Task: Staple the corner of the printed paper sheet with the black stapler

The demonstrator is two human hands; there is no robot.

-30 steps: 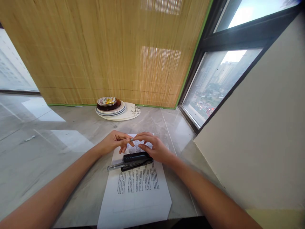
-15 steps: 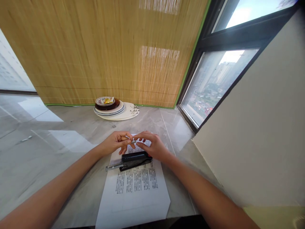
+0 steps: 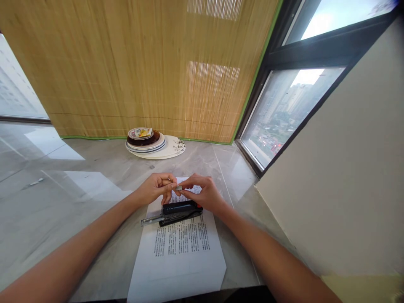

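A small silver-grey strip of staples (image 3: 179,188) is pinched between the fingertips of both hands. My left hand (image 3: 158,188) grips its left end between thumb and forefinger, the other fingers curled. From the other side, the thumb and fingers of my right hand (image 3: 205,194) close on its right end. Just below the hands lies a black stapler (image 3: 179,208), opened up, with a clear and metal piece sticking out to the left. Under the stapler is a white sheet of paper (image 3: 178,273) printed with dark text; the hands cover part of its upper end.
A stack of plates (image 3: 147,145) with a small yellow packet on top stands at the back, by a bamboo blind (image 3: 126,75). On the right are a dark-framed window (image 3: 265,118) and a pale wall (image 3: 341,168). The grey marble-like surface (image 3: 78,214) spreads to the left.
My right fingertips have come in and closed on the strip of staples, which now shows more broadly between both hands. Stapler and paper lie as before.
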